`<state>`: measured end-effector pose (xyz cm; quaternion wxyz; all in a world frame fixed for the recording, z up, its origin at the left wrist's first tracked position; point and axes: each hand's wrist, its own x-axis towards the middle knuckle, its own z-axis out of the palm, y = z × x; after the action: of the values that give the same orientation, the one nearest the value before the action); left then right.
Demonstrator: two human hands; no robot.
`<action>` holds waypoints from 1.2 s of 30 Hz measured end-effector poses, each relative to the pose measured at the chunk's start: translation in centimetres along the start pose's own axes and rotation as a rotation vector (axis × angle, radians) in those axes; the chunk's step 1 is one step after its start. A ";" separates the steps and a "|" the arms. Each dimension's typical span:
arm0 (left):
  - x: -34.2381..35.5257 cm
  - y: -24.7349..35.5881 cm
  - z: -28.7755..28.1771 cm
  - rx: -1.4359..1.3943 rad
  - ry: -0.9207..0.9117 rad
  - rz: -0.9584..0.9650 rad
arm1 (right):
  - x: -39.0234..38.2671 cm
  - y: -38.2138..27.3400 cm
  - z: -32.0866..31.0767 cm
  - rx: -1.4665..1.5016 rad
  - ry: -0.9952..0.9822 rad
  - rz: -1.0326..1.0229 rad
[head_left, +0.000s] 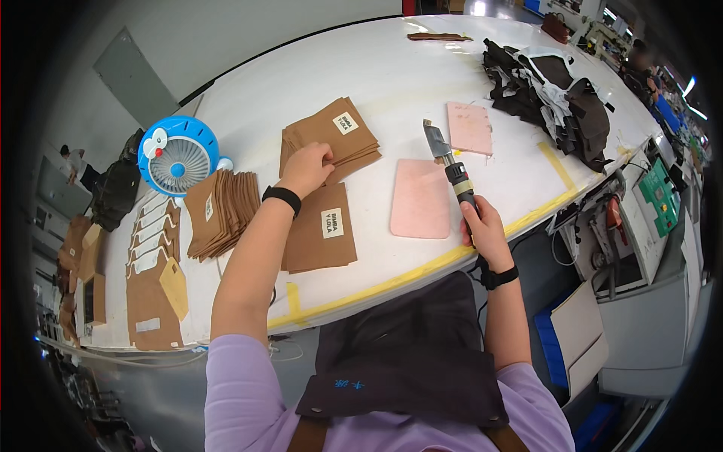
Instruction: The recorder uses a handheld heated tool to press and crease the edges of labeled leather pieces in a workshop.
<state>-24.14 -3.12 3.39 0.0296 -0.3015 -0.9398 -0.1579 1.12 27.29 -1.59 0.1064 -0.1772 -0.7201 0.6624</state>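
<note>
one broad white bench (245,102), yellow tape (538,215) along its near edge. on it: a stack of flat brown pieces with a white label (312,129), the curled left hand (307,170) over its near part, cannot tell whether gripping; a pink rectangular pad (419,200); a round blue fan (178,170). over the bench: a black-handled tool with metal blade (457,175), grasped in the right hand (487,235). room: pale wall (241,26), grey door (135,79), grey floor (177,392).

Pale wall (226,34), grey floor (173,392)
</note>
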 end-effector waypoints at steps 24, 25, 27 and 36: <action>-11.4 16.1 4.9 -0.338 0.043 0.201 | -1.7 -1.2 -1.7 0.001 -0.150 -0.001; -12.2 16.3 5.0 -0.358 0.010 0.226 | -2.8 -1.5 -2.2 0.001 -0.149 0.003; -13.2 16.3 5.8 -0.342 0.055 0.243 | -5.5 -2.0 -3.2 -0.240 -0.168 -0.017; -14.3 15.3 6.6 -0.302 0.059 0.345 | -10.4 -5.4 -5.9 -0.864 -0.245 -0.123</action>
<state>-3.35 2.73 -0.80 0.0380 -0.4538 -0.8388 -0.2982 12.31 28.22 5.22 -0.0239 -0.0824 -0.9469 0.3097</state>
